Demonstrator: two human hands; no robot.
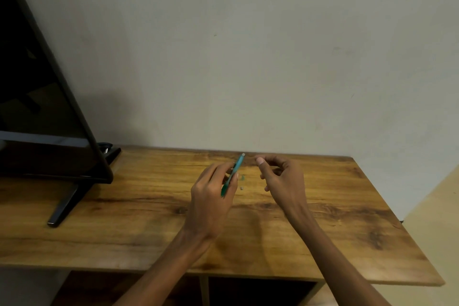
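Nearest the camera: dark open compartment [258, 290] under the front edge of the wooden table [347, 218], both forearms reaching over it.

Left hand [211, 196] gripped a teal pen [234, 171], fingers curled round the lower barrel. The pen was held in the air over the middle of the table, tilted, with its pale tip up and away from the person and its darker green end down in the palm.

Right hand [283, 181] hovered just right of the pen tip, apart from it, thumb out toward the tip and the other fingers curled in. Couldn't tell if it pinched a small part or nothing at all; too small to resolve.

On the table between the hands: a small green bit [243, 177] and a small white bit [241, 188], near each other and loose. My read is that these were pen parts, so the pen was partly stripped, or mid-reassembly. I couldn't tell the direction. Either way the job looked midway: barrel in hand, at least two pieces off it, tip end next to be worked.

Pen look: slim, translucent teal body, greyish-white tip, blurred, no cap or clip made out.

Further back on the left, a black TV [37, 107] on a splayed foot [62, 208]. Behind everything, a plain scuffed wall [248, 57].
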